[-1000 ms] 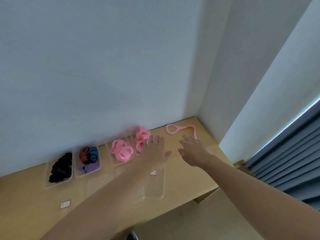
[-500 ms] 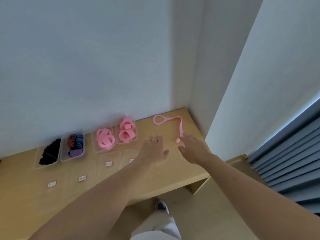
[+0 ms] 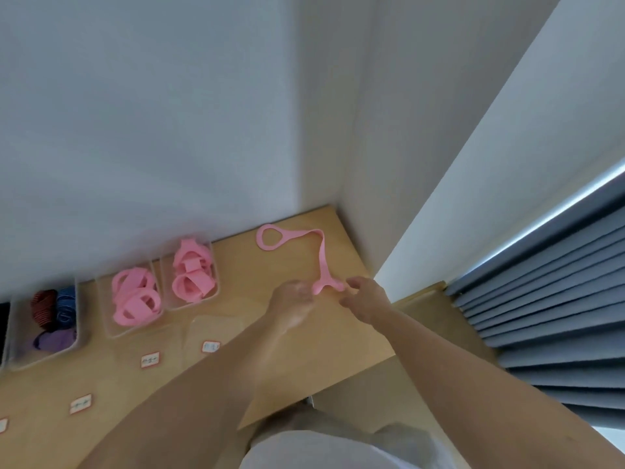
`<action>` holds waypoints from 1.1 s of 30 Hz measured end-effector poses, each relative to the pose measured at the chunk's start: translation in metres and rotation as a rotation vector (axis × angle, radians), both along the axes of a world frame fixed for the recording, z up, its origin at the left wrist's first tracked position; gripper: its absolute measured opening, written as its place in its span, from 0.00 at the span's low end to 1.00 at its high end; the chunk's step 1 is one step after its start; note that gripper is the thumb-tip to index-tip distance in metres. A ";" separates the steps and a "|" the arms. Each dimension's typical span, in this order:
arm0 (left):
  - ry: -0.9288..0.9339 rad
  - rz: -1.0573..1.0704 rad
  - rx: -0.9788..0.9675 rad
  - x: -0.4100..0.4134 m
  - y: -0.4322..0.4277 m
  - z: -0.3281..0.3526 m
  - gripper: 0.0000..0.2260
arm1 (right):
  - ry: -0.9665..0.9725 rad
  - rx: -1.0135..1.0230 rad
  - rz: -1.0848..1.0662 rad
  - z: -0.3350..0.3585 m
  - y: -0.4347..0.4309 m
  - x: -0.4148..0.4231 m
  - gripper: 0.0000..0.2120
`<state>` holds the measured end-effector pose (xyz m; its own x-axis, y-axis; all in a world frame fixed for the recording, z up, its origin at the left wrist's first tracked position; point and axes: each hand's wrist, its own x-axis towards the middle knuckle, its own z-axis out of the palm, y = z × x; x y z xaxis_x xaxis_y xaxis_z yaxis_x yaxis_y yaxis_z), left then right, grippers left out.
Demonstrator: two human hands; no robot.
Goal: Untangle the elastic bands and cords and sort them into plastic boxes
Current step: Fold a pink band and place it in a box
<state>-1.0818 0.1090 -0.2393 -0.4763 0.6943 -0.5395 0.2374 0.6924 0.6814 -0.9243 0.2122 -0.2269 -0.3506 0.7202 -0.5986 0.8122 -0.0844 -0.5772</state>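
boxes: clear plastic boxes [image 3: 101, 309] holding coiled pink bands, left | band: long flat pink elastic band [image 3: 320, 262], looped at far end, on wooden table [image 3: 257, 330], far right corner | left hand [image 3: 292, 301]: blurred at band's near end, grip unclear | right hand [image 3: 367, 299]: fingers relaxed, touching band's near end

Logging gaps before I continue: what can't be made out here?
Head view:
- Small white paper labels: print too small.
- Leftmost clear plastic box: cut by left edge, contents unclear.
- Left hand grip on the long pink elastic band: motion-blurred.
- Right hand grip: fingertips hide the band's end.
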 end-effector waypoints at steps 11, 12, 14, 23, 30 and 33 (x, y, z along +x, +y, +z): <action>0.083 0.031 0.051 0.009 0.027 -0.008 0.05 | 0.086 0.142 0.100 -0.024 0.035 -0.008 0.07; 0.057 0.071 0.071 0.008 0.027 -0.003 0.05 | 0.135 0.126 0.110 -0.021 0.041 -0.007 0.07; -0.031 0.156 0.141 0.008 0.027 0.010 0.04 | 0.242 0.082 0.115 -0.009 0.052 -0.010 0.07; -0.237 0.398 0.452 0.008 0.023 0.103 0.05 | 0.645 -0.189 0.145 0.071 0.075 -0.030 0.03; -0.372 0.460 0.535 -0.004 0.011 0.158 0.11 | 0.819 -0.313 0.259 0.136 0.075 -0.044 0.05; -0.361 0.427 0.618 -0.009 0.008 0.179 0.14 | 0.857 -0.291 0.338 0.161 0.072 -0.049 0.07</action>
